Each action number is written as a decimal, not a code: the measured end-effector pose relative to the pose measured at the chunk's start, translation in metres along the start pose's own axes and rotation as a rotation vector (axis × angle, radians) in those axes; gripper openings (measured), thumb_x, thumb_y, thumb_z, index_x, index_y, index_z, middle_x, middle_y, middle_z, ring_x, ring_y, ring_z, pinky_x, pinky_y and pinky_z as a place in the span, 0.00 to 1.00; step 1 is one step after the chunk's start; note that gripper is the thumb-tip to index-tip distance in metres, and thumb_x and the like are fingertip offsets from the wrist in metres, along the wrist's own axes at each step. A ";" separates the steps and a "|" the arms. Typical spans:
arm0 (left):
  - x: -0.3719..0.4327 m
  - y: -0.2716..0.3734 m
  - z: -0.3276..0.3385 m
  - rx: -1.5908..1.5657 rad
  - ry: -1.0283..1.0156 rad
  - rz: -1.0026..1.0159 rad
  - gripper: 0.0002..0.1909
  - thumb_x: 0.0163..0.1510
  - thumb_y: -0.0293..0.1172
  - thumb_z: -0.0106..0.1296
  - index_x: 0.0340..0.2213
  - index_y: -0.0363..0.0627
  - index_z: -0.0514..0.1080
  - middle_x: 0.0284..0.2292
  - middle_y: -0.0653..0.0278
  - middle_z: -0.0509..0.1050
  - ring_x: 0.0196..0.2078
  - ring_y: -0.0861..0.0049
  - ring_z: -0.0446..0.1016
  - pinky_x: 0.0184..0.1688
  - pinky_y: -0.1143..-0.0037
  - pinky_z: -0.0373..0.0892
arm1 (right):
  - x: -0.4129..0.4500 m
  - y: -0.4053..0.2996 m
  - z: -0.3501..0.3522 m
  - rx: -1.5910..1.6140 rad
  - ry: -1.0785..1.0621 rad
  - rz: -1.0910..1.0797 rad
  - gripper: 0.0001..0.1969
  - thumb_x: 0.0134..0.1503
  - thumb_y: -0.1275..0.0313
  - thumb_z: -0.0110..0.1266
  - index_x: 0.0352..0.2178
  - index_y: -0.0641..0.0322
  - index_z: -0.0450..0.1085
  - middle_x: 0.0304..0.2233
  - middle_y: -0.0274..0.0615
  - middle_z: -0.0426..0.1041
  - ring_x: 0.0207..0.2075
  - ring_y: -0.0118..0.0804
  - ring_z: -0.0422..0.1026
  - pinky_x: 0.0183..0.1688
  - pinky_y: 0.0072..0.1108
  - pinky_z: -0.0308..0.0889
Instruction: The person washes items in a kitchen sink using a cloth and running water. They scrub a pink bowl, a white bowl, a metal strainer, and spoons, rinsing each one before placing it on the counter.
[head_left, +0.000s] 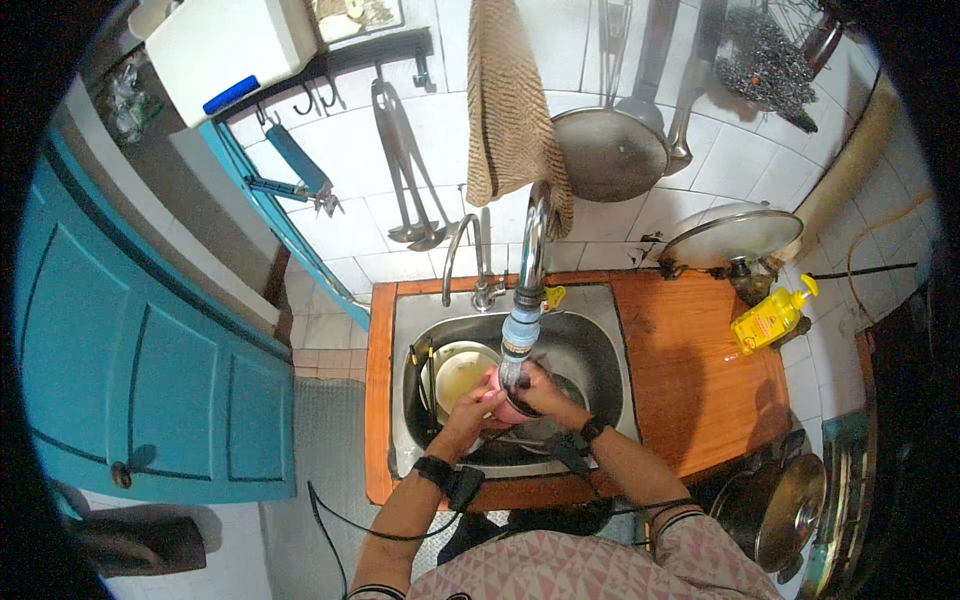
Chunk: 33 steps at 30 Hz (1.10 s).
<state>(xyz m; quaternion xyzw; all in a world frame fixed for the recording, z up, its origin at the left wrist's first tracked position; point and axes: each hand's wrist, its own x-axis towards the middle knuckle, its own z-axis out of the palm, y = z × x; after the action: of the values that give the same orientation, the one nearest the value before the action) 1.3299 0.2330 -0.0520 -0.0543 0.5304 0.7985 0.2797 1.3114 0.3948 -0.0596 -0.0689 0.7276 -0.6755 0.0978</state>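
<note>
My left hand (474, 411) grips a pink cup or small bowl (511, 412) from its left side, over the stainless steel sink (592, 352). Water runs from the faucet's pale blue spout filter (520, 330) onto the cup. My right hand (546, 391) is at the cup's right rim, its fingers bent down into the opening. Whether those fingers hold anything is hidden. Behind my left hand, a cream bowl (459, 369) stands in the sink, with black-handled utensils (421, 382) leaning along the left wall. Other dishes under my hands are partly hidden.
A thin second tap (459, 244) rises behind the sink. On the wooden counter (675, 375) to the right stands a yellow pump bottle (766, 322); a glass lid (735, 232) leans at the wall. A towel (510, 105) and ladles (405, 180) hang above. A cable (375, 531) trails from my left wrist.
</note>
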 end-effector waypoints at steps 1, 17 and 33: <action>0.000 0.000 -0.003 -0.009 0.009 0.004 0.14 0.51 0.35 0.45 0.38 0.42 0.65 0.37 0.66 0.67 0.37 0.76 0.68 0.38 0.69 0.69 | 0.004 0.001 -0.003 -0.003 -0.013 0.003 0.15 0.46 0.75 0.49 0.39 0.64 0.63 0.38 0.40 0.67 0.37 0.32 0.67 0.40 0.22 0.63; 0.002 0.005 -0.011 0.051 -0.094 -0.099 0.13 0.50 0.38 0.47 0.33 0.41 0.67 0.28 0.64 0.70 0.31 0.74 0.71 0.32 0.70 0.71 | 0.000 -0.001 -0.004 -0.979 0.016 -0.075 0.11 0.43 0.73 0.48 0.29 0.68 0.67 0.27 0.52 0.71 0.29 0.46 0.70 0.32 0.29 0.65; 0.034 0.025 -0.010 0.235 -0.100 -0.284 0.24 0.46 0.44 0.50 0.41 0.41 0.61 0.32 0.61 0.67 0.32 0.72 0.70 0.30 0.69 0.72 | 0.018 -0.001 -0.065 -0.268 -0.481 0.269 0.21 0.37 0.71 0.60 0.35 0.65 0.64 0.29 0.32 0.67 0.29 0.26 0.63 0.34 0.17 0.59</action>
<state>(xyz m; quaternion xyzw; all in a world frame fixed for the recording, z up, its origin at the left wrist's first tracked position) 1.2866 0.2306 -0.0491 -0.0559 0.5923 0.6853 0.4201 1.2789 0.4538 -0.0546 -0.1422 0.7688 -0.5187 0.3459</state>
